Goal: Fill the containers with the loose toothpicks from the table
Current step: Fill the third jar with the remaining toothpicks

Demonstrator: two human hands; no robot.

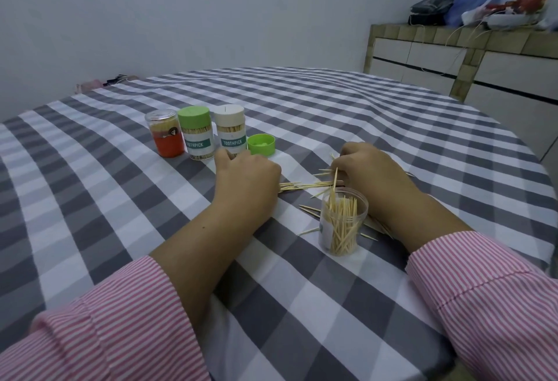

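An open clear container (342, 223), partly filled with toothpicks standing at angles, sits on the checked tablecloth just in front of my right hand (371, 169). My right hand lies on the scattered loose toothpicks (305, 185) with fingers curled down and pinches a few of them. My left hand (246, 176) rests on the cloth to the left, fingers curled over the end of a row of toothpicks. Further back stand three closed containers: one with a red label (165, 134), one with a green lid (196, 132) and one with a white lid (231, 129).
A loose green lid (261, 145) lies upside down beside the white-lidded container. The round table (332, 102) carries a grey and white checked cloth. A low cabinet (471, 60) with bags on top stands at the back right.
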